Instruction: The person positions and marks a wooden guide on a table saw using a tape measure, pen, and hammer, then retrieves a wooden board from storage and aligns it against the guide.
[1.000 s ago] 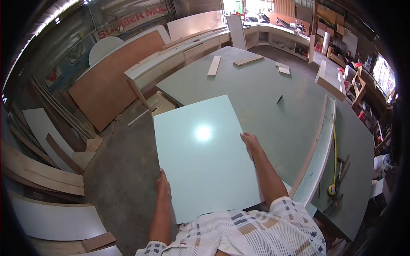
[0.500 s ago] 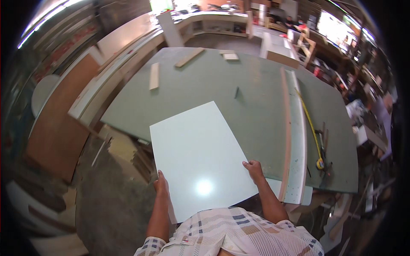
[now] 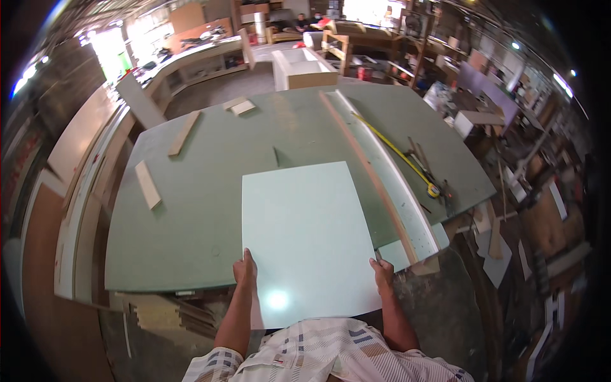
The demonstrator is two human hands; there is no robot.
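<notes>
Between my two hands I hold a large pale, glossy rectangular panel (image 3: 305, 235) in front of my body, its far part over the near edge of the green-topped worktable (image 3: 210, 235). My left hand (image 3: 244, 268) grips the panel's left edge, thumb on top and the other fingers hidden beneath. On the right edge, my right hand (image 3: 383, 275) grips in the same way. A bright light reflects off the panel's near left part. To the right lie a long white channel-like strip with a brown edge (image 3: 375, 172) and a yellow tape measure (image 3: 433, 190), partly drawn out.
Wood offcuts (image 3: 147, 184) lie on the table's left side, and a thin dark upright piece (image 3: 276, 156) stands near its middle. Dark tools (image 3: 420, 156) rest beside the tape. Boards lean at the left; a white open box (image 3: 305, 67) stands beyond the table. Scraps litter the floor at right.
My view has swung to the right, so the table and strip appear further left. The panel has turned with me and now points more straight ahead; both hands keep their grip on its edges.
</notes>
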